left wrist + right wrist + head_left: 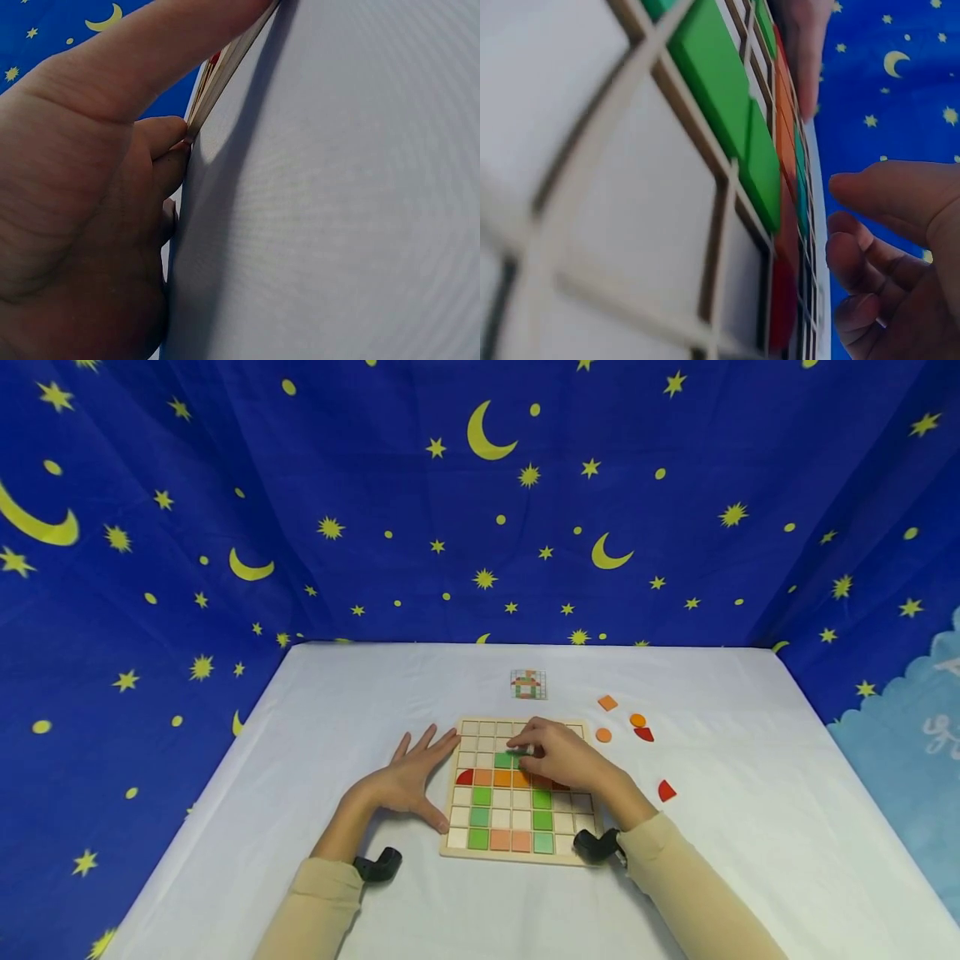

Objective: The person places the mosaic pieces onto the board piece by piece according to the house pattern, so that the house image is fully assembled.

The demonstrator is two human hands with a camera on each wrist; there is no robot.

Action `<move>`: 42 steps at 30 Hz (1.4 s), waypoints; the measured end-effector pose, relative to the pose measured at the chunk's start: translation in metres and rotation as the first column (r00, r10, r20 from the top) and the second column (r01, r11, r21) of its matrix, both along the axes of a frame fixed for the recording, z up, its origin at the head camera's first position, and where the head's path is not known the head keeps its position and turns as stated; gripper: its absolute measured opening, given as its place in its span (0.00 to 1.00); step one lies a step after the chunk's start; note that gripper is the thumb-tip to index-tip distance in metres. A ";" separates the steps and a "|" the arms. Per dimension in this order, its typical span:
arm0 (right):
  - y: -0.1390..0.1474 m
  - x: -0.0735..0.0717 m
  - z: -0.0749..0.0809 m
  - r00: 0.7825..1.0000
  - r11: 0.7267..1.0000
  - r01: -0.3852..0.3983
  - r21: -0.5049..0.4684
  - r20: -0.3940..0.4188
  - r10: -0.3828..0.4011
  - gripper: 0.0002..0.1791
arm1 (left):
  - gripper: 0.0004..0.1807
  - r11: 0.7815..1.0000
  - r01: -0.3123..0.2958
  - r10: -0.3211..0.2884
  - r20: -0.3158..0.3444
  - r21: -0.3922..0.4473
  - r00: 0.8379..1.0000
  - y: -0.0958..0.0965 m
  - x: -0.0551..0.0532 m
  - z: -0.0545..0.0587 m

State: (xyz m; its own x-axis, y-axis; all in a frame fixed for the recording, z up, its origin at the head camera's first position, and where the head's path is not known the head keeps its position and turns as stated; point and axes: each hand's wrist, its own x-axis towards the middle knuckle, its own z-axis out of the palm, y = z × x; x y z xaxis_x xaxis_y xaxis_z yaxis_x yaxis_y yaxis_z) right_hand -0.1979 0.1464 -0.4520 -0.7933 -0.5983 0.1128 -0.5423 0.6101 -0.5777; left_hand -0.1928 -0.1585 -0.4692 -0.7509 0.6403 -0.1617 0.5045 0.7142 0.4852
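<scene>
A wooden grid board lies on the table, with green, orange, salmon and red pieces in several of its cells. My left hand is spread at the board's left side, thumb and fingertips touching its edge. Over the upper middle of the board is my right hand, its fingers bent and the thumb apart from them. Beneath its fingertips is a green square tile. Nothing shows between thumb and fingers of the right hand in the right wrist view. That hand hides the board's upper right cells.
A small pattern card lies behind the board. To the right are an orange square, orange discs and red quarter-circle pieces. A blue curtain with stars and moons hangs behind the white table.
</scene>
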 end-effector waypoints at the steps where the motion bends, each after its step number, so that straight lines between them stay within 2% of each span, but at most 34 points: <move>1: 0.003 0.000 0.001 1.000 1.000 0.006 -0.005 0.008 -0.006 0.16 | 0.79 1.000 -0.001 0.001 -0.001 0.001 1.000 0.000 0.000 0.000; 7: 0.021 -0.003 0.002 0.997 0.998 0.060 -0.033 0.047 -0.058 0.16 | 0.79 1.000 -0.001 0.001 0.001 -0.004 1.000 -0.001 -0.001 -0.001; 14: 0.040 -0.008 0.000 0.992 0.991 0.124 -0.044 0.040 -0.122 0.17 | 0.79 1.000 -0.001 0.001 -0.006 0.004 1.000 -0.001 0.001 0.001; 19: 0.053 -0.012 0.000 0.982 0.981 0.183 -0.070 0.063 -0.179 0.16 | 0.79 1.000 -0.007 0.007 -0.006 0.002 1.000 -0.001 0.002 0.002; 24: 0.064 -0.016 -0.001 0.965 0.961 0.262 -0.085 0.034 -0.260 0.16 | 0.79 1.000 -0.013 0.013 -0.002 -0.002 1.000 -0.001 0.003 0.002; 28: 0.074 -0.023 -0.006 0.938 0.935 0.345 -0.075 0.006 -0.346 0.17 | 0.78 1.000 -0.009 0.009 0.000 -0.002 1.000 -0.001 0.003 0.002; 34: 0.087 -0.032 -0.016 0.876 0.874 0.482 -0.065 -0.001 -0.483 0.21 | 0.78 1.000 -0.008 0.008 0.008 -0.014 1.000 -0.001 0.002 0.001; 42: 0.097 -0.037 -0.022 0.808 0.806 0.585 -0.087 -0.019 -0.589 0.26 | 0.79 1.000 -0.007 0.007 0.000 -0.027 1.000 0.000 0.001 0.000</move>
